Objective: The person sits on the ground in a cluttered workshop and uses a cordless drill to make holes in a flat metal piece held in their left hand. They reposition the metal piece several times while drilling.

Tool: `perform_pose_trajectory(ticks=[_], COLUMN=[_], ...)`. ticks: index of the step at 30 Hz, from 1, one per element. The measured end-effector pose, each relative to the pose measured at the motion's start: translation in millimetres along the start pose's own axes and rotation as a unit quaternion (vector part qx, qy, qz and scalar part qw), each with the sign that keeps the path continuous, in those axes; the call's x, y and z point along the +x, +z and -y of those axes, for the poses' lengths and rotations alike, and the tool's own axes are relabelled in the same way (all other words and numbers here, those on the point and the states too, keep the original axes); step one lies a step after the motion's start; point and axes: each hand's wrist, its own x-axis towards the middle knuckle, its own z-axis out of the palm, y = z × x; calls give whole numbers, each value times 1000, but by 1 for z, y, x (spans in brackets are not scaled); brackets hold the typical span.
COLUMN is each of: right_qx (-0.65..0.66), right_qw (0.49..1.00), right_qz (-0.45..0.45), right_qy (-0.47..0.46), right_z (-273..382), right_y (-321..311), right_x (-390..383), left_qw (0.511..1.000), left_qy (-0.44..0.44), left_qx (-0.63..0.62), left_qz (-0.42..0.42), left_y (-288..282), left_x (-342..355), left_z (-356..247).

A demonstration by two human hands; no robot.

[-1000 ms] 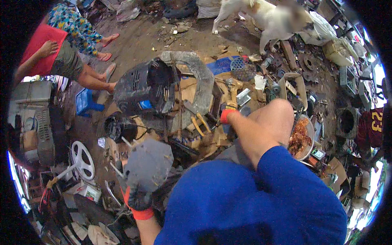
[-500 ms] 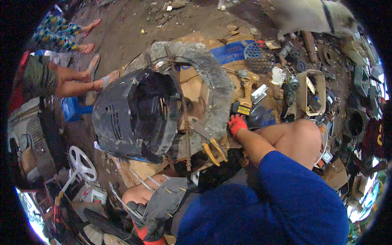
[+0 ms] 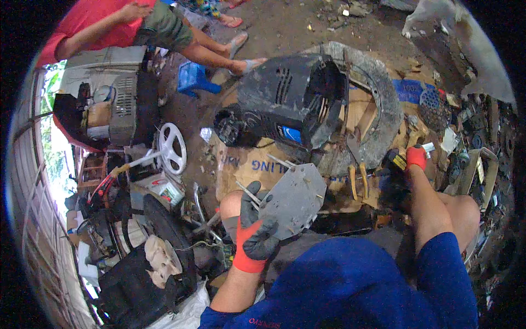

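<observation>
Gritty dirt floor [image 3: 296, 27].
At six o'clock, gripping angular grey plate [image 3: 298, 200] in left hand [image 3: 255, 227]; at three, cannot tell grip of right hand [image 3: 416, 158].

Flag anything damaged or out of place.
The black casing hiding part of the grey ring looks odd: one end gapes open, its shell scuffed, perhaps taken apart. The grey plate in the left hand shows no clear damage.
</observation>
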Motion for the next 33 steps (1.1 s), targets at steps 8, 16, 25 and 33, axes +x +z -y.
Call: perform_pose_trajectory(ticks=[8, 16, 25, 33], right_qx=[-72, -410, -224, -361], right_qw=[997, 882, 973, 877], right_qz=[38, 83, -6, 284], right_qy=[10, -217, 52, -139], right_z=[-41, -36, 31, -27], right_y=[50, 47, 34, 77], right_x=[85, 77, 74, 158], left_qw=[976, 987, 969, 974], left_qy=[57, -130, -27, -15], left_qx=[211, 76, 245, 226], left_qz=[-8, -51, -26, 6], left_y=[9, -51, -35, -25], left_x=[-2, -3, 8, 20], left_z=[-4, 46, 38, 41])
